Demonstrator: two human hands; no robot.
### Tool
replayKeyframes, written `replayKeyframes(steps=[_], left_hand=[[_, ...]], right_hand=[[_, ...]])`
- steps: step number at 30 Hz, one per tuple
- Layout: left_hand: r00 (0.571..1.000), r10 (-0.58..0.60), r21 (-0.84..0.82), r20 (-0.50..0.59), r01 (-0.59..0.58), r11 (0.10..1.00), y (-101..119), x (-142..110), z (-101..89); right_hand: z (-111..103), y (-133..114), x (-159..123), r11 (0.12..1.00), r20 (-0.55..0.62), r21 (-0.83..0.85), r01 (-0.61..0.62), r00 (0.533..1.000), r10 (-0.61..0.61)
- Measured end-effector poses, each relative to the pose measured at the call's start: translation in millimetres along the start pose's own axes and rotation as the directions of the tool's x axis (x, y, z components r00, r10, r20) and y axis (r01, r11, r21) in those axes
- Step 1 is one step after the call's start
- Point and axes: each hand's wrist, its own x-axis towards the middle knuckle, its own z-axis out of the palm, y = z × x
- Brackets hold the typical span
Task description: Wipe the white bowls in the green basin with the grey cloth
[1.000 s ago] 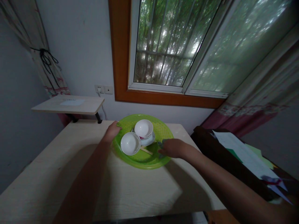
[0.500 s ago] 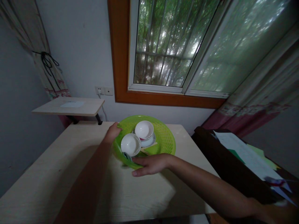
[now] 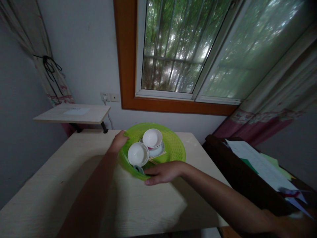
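A round green plastic basket (image 3: 177, 150) is at the far part of the table, in the middle of the view. My left hand (image 3: 119, 140) grips its left rim. On the near rim, my right hand (image 3: 162, 172) has its thumb outside and its fingers over the edge. Inside the basket are a white bowl (image 3: 138, 154) at the near left and another white bowl (image 3: 152, 138) behind it. A white plate (image 3: 157, 151) shows beneath the bowls, along with pale chopsticks (image 3: 153, 161). A small grey-green piece (image 3: 139, 169), its kind unclear, lies beside my right fingertips.
The pale wooden table (image 3: 138, 208) spreads out below my arms. A raised shelf (image 3: 71, 113) with a paper label stands at its back left. Wall and window (image 3: 173, 49) rise behind. Papers (image 3: 260, 165) lie on a dark surface at the right.
My right hand has slid slightly right along the near rim, and the grey-green piece beside it has shifted a little. My left hand and the basket stay nearly in place.
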Motion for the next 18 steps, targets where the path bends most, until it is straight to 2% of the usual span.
replayKeyframes(steps=[2, 4, 7, 10, 12, 14, 15, 16, 18], left_hand=[[1.0, -0.005, -0.002, 0.001, 0.005, 1.0, -1, 1, 0.6], [1.0, -0.007, -0.006, -0.009, 0.007, 1.0, -1, 1, 1.1], [1.0, -0.005, -0.007, -0.021, 0.005, 1.0, -2, 1, 1.2], [1.0, -0.001, -0.008, -0.009, 0.001, 1.0, -3, 2, 1.0], [1.0, 0.004, -0.01, -0.006, -0.004, 1.0, -4, 4, 1.1], [1.0, 0.004, -0.005, -0.005, -0.004, 1.0, -5, 5, 1.4], [1.0, 0.002, -0.002, -0.004, -0.002, 1.0, -5, 5, 1.5], [1.0, 0.0, -0.001, -0.003, 0.0, 1.0, -4, 6, 1.4], [1.0, 0.002, -0.009, -0.005, -0.002, 1.0, -4, 6, 1.1]], right_hand=[[-5, 4, -15, 0.994, 0.052, -0.048, -0.102, 0.993, 0.104], [-10, 9, -29, 0.962, 0.048, -0.122, -0.245, 0.967, 0.252], [-19, 17, -48, 0.862, -0.087, -0.217, -0.459, 0.888, 0.451], [-30, 24, -59, 0.765, -0.204, -0.278, -0.581, 0.814, 0.544], [-36, 30, -61, 0.644, -0.299, -0.34, -0.685, 0.728, 0.617], [-39, 39, -58, 0.481, -0.413, -0.379, -0.79, 0.61, 0.677], [-39, 44, -56, 0.423, -0.456, -0.396, -0.815, 0.574, 0.68], [-39, 51, -54, 0.391, -0.484, -0.416, -0.821, 0.564, 0.669], [-36, 66, -48, 0.389, -0.507, -0.472, -0.791, 0.604, 0.615]])
